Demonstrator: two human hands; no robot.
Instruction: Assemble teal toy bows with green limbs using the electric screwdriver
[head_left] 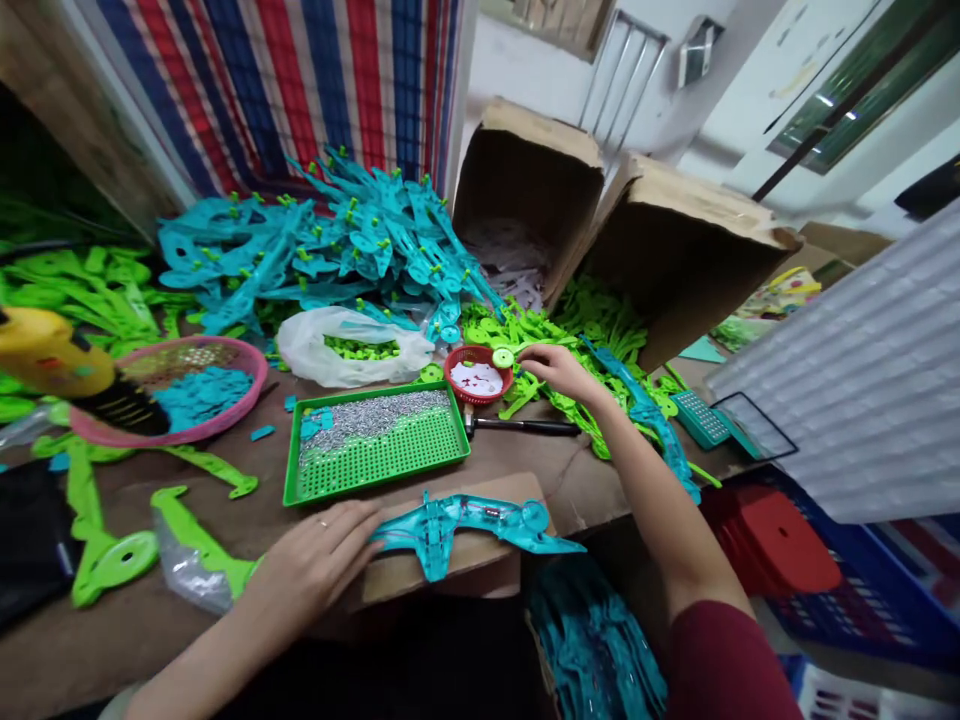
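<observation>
A long teal plastic part (487,515), ribbed inside, lies on a piece of cardboard (405,580) at the table's front edge. My left hand (322,550) holds its left end, fingers together and thumb hidden. Farther out, my right hand (559,370) is closed on a lime-green plastic piece (504,358) whose round end sticks out to the left. That disc is above the rim of a small red basket (459,378) with white bits in it. Behind this hand spreads a heap of lime-green pieces (592,315).
A green perforated tray (375,470) holds small metal bits. A hammer (525,427) lies beside it. A pink basket (240,400), a yellow power tool (52,360) and a white bag (307,345) are to the left. Teal parts (352,240) pile up behind; cardboard boxes (540,130) stand behind.
</observation>
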